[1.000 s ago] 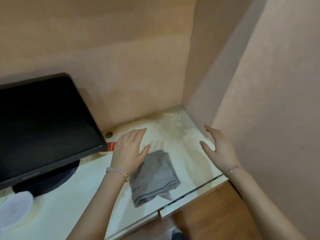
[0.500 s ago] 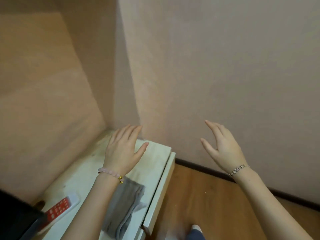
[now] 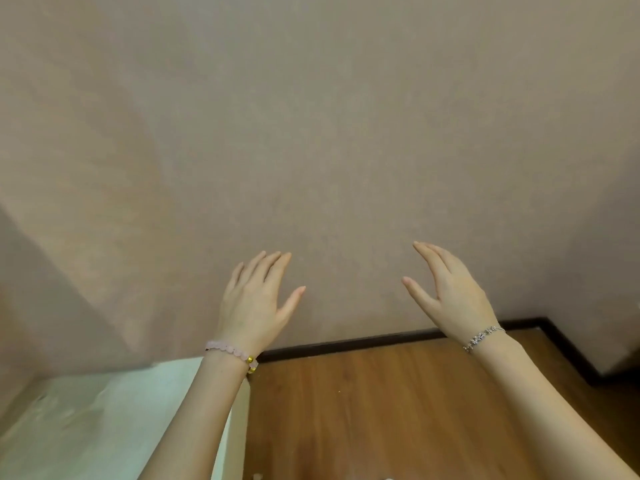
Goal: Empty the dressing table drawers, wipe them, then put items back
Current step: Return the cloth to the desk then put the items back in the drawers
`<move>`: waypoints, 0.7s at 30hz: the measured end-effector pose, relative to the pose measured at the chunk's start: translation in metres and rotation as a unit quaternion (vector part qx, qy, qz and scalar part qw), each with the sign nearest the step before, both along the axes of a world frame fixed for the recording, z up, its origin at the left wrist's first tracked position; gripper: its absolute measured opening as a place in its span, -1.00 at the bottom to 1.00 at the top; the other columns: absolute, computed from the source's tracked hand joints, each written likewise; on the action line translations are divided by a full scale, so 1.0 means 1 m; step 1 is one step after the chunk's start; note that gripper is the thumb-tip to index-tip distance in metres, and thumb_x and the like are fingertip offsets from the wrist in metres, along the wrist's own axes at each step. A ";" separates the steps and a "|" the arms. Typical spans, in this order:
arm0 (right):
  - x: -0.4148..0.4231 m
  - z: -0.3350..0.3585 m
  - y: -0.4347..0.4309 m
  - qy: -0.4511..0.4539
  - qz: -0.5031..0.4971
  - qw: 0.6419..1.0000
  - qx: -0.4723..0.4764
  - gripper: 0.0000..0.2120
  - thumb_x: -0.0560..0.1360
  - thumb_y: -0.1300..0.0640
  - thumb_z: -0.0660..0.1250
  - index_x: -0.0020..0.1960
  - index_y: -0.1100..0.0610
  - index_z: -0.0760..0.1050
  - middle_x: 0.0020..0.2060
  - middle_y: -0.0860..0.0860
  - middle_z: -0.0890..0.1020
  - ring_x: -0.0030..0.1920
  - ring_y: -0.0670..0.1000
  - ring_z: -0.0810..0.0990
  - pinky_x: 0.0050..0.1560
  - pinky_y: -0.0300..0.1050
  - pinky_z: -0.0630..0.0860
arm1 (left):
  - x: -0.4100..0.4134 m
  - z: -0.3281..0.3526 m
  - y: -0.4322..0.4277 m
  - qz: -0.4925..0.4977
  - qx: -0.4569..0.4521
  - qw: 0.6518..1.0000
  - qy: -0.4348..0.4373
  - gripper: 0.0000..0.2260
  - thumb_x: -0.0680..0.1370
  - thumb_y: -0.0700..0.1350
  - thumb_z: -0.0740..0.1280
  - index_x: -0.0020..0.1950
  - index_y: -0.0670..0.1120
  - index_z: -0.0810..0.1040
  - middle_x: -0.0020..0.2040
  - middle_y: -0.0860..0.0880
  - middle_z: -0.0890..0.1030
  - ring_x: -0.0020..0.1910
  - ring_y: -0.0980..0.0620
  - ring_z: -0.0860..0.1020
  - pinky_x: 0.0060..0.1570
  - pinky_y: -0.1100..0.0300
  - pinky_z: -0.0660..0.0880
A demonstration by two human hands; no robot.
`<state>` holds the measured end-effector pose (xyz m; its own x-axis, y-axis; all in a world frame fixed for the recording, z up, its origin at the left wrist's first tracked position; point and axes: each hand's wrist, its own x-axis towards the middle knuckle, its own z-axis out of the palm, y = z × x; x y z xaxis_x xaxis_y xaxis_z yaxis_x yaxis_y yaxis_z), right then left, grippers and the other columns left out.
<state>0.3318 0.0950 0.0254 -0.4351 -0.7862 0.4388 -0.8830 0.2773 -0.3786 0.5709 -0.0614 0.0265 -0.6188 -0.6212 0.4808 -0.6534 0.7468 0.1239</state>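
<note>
Both hands — left hand, right hand — spread empty before matte wall.

A pale, whitish tabletop is showing in the lower left of the frame, its bare surface looking smudged and slightly stained, with its right edge running down toward the bottom. Beside it, a brown wooden floor is filling the lower middle and right, meeting a dark skirting board along the wall. A few small pale specks are lying on the floor near the bottom edge.
</note>
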 end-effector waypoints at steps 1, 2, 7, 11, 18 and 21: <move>-0.014 0.000 0.001 -0.002 -0.011 1.000 -0.001 -0.47 0.51 -0.08 0.23 0.43 0.05 0.26 0.36 -0.03 0.38 0.37 -0.04 0.30 0.25 -0.19 0.29 | -0.017 0.000 -0.005 -0.011 0.000 1.000 -0.003 -0.47 0.51 0.19 0.09 0.30 -0.11 0.49 0.24 -0.06 0.55 0.30 -0.10 0.46 0.26 -0.09 0.38; -0.027 -0.001 0.002 -0.004 -0.022 1.000 -0.001 -0.47 0.51 -0.09 0.23 0.43 0.06 0.26 0.35 -0.03 0.39 0.37 -0.04 0.31 0.26 -0.17 0.30 | -0.035 -0.001 -0.009 -0.022 0.002 1.000 -0.005 -0.47 0.51 0.19 0.08 0.30 -0.11 0.49 0.24 -0.06 0.55 0.30 -0.10 0.46 0.26 -0.09 0.38; -0.099 -0.007 0.003 -0.009 -0.075 0.997 0.011 -0.46 0.51 -0.09 0.23 0.43 0.07 0.25 0.36 -0.02 0.39 0.37 -0.03 0.31 0.28 -0.20 0.26 | -0.127 -0.005 -0.032 -0.076 0.000 0.997 -0.020 -0.48 0.51 0.20 0.08 0.30 -0.10 0.48 0.25 -0.05 0.55 0.31 -0.09 0.45 0.26 -0.07 0.37; -0.149 -0.009 0.009 -0.015 -0.120 0.992 0.028 -0.45 0.52 -0.11 0.20 0.44 0.06 0.22 0.38 -0.02 0.36 0.39 -0.04 0.28 0.32 -0.17 0.25 | -0.197 -0.009 -0.039 -0.125 0.004 0.992 -0.025 -0.47 0.51 0.20 0.08 0.30 -0.11 0.49 0.24 -0.05 0.55 0.30 -0.09 0.46 0.26 -0.07 0.37; -0.213 -0.004 0.043 -0.026 -0.227 0.973 0.038 -0.45 0.53 -0.13 0.16 0.46 0.02 0.18 0.40 -0.06 0.31 0.41 -0.08 0.22 0.34 -0.17 0.23 | -0.306 -0.010 -0.039 -0.225 0.004 0.974 -0.024 -0.47 0.51 0.19 0.09 0.29 -0.12 0.50 0.23 -0.07 0.56 0.28 -0.10 0.48 0.25 -0.06 0.37; -0.232 -0.005 0.061 -0.030 -0.282 0.958 0.046 -0.45 0.54 -0.14 0.14 0.47 0.02 0.17 0.41 -0.05 0.31 0.42 -0.05 0.23 0.37 -0.13 0.23 | -0.354 -0.012 -0.036 -0.282 0.010 0.959 -0.025 -0.48 0.51 0.19 0.09 0.29 -0.12 0.50 0.23 -0.07 0.56 0.27 -0.11 0.48 0.24 -0.08 0.38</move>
